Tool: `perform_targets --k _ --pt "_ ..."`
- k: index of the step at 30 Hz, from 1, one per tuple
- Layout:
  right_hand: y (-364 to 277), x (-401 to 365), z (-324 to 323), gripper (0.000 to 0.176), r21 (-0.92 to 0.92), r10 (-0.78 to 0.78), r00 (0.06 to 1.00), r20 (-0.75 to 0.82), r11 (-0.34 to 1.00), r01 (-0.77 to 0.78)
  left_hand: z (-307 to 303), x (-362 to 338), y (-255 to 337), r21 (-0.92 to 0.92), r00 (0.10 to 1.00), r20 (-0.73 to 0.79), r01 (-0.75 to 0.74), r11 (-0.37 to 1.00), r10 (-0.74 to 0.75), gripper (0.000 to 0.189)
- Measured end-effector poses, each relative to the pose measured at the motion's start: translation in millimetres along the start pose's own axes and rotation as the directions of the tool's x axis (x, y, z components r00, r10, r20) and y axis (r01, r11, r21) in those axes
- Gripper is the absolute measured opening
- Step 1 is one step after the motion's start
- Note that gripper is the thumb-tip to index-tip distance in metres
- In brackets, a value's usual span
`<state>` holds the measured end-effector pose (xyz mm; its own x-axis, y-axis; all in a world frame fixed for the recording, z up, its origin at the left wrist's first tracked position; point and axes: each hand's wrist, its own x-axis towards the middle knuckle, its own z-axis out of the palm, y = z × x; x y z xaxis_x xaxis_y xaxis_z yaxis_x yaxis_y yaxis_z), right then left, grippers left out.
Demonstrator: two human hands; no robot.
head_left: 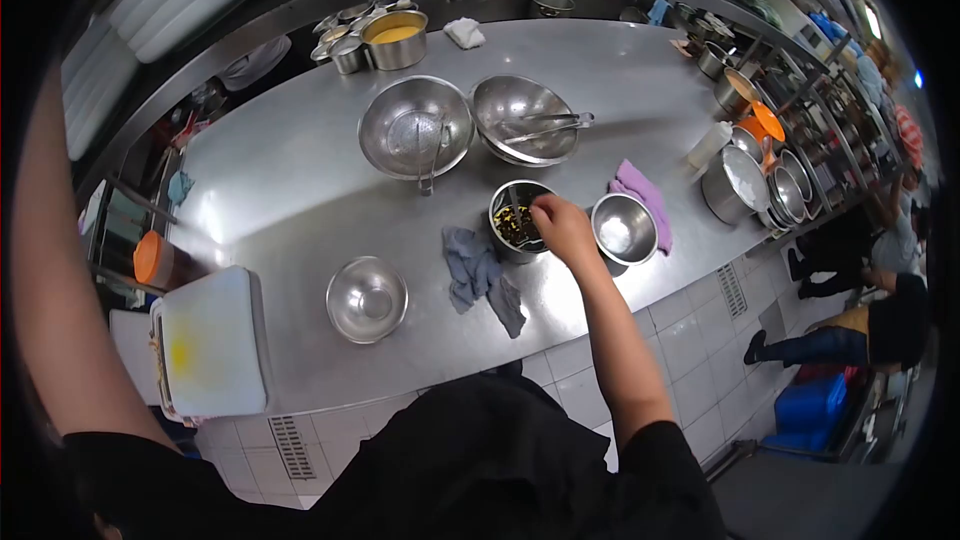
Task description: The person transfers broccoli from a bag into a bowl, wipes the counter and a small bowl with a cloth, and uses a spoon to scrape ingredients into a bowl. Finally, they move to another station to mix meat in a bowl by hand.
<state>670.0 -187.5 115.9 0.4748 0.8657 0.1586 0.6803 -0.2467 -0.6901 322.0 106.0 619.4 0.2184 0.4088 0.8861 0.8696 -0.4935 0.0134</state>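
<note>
My right hand (562, 227) is at the right rim of a deep steel pot (522, 188). Its fingers are closed together over the opening, and what they hold, if anything, is hidden. Inside the pot is a dark mix with yellow bits (513, 224), and a utensil handle leans against the far wall. To the right of this hand stands a steel bowl (625, 228); to the pot's left lies a crumpled grey-blue cloth (470, 265). My left arm (62, 270) reaches up along the left edge beside stacked white plates (185, 0); the hand itself is out of sight.
Two large bowls (385, 135) (500, 95) with utensils stand at mid-table. A small bowl (367, 300) and white cutting board (222, 345) are left. A purple cloth (645, 202) and crowded pots (733, 185) are right. Other people (850, 335) stand far right.
</note>
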Motion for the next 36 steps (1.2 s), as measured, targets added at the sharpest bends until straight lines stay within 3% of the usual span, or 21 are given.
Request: perform_targets --k 2,4,5,6,7,8,9,10,13,14,16,18,23,24,25,26,29,30,36 --pt "12.5 40.5 22.5 0.036 -0.196 0.113 0.981 0.155 0.977 -0.082 -6.9 -35.8 2.0 -0.029 0.998 -0.053 0.033 0.999 -0.035 0.038" --pt "25.9 62.6 44.8 0.037 -0.174 0.17 0.953 0.251 0.976 -0.128 -19.0 -113.4 25.5 -0.17 0.989 -0.052 0.131 0.977 -0.141 0.036" --pt "28.1 69.5 51.6 0.038 -0.165 0.226 0.917 0.328 0.97 -0.18 -13.4 -162.3 29.9 -0.207 0.919 0.196 0.379 0.902 -0.341 0.035" --pt "25.9 68.0 51.9 0.034 -0.149 0.19 0.933 0.306 0.977 -0.151 2.4 -222.0 91.6 -0.615 1.0 -0.003 -0.014 0.788 0.016 0.033" --pt "24.1 66.5 50.2 0.034 -0.145 0.174 0.931 0.32 0.98 -0.133 18.1 -279.4 119.6 -0.734 0.929 0.308 0.096 0.673 0.204 0.028" --pt "24.4 63.4 47.0 0.032 -0.131 0.096 0.954 0.286 0.99 -0.06 39.8 -355.6 164.0 -0.578 0.83 0.552 0.453 0.679 -0.084 0.027" --pt "24.9 59.0 42.2 0.029 -0.118 0.02 0.969 0.247 0.993 0.01 29.9 -370.9 209.5 -0.498 0.707 0.708 0.499 0.709 0.0 0.031" --pt "24.7 54.0 33.1 0.029 -0.117 0.015 0.967 0.255 0.993 0.015 81.4 -429.3 210.6 -0.554 0.651 0.755 0.571 0.605 0.078 0.04" --pt "31.1 37.6 -1.9 0.023 -0.144 0.006 0.971 0.238 0.989 0.029 148.6 -521.0 247.6 -0.432 0.568 0.822 0.574 0.696 0.041 0.044" --pt "36.9 30.6 -11.9 0.022 -0.126 -0.013 0.949 0.314 0.99 0.055 157.2 -525.3 258.3 -0.436 0.567 0.822 0.578 0.69 0.044 0.044" --pt "39.4 15.3 -23.3 0.021 -0.112 -0.019 0.926 0.377 0.992 0.066 173.8 -526.0 273.3 -0.27 0.459 0.888 0.569 0.777 -0.028 0.035" --pt "38.1 -0.5 -32.2 0.022 -0.094 -0.057 0.899 0.434 0.99 0.108 198.9 -532.7 278.8 -0.29 0.484 0.874 0.587 0.756 -0.041 0.03" --pt "24.8 -34.7 -47.2 0.023 -0.147 -0.096 0.944 0.314 0.978 0.149 208.8 -520.6 284.6 -0.443 0.602 0.798 0.561 0.699 0.023 0.02" --pt "19.4 -40.9 -51.6 0.022 -0.111 -0.172 0.957 0.232 0.973 0.202 204.2 -516.1 280.2 -0.451 0.606 0.795 0.557 0.697 0.031 0.02" --pt "12.4 -46.3 -55.3 0.021 -0.077 -0.247 0.958 0.148 0.962 0.26 198.9 -511.9 271.9 -0.511 0.665 0.745 0.525 0.681 0.047 0.019" --pt "1.5 -51.1 -58.9 0.021 -0.077 -0.25 0.957 0.145 0.962 0.263 191.7 -506.6 261.9 -0.565 0.72 0.691 0.489 0.664 0.058 0.017" --pt "-35.7 -56.2 -55.9 0.024 -0.016 -0.299 0.952 0.064 0.954 0.301 162.0 -484.6 223.7 -0.652 0.773 0.63 0.476 0.59 0.073 0.012" --pt "-47.3 -55.5 -49.0 0.027 0.035 -0.376 0.927 0.003 0.926 0.375 154.6 -482.0 209.8 -0.693 0.827 0.558 0.421 0.586 0.066 0.012" --pt "-119.9 -42.0 12.5 0.031 0.126 -0.588 0.796 -0.141 0.787 0.604 75.5 -459.5 131.8 -0.631 0.82 0.572 0.453 0.63 -0.017 0.016"
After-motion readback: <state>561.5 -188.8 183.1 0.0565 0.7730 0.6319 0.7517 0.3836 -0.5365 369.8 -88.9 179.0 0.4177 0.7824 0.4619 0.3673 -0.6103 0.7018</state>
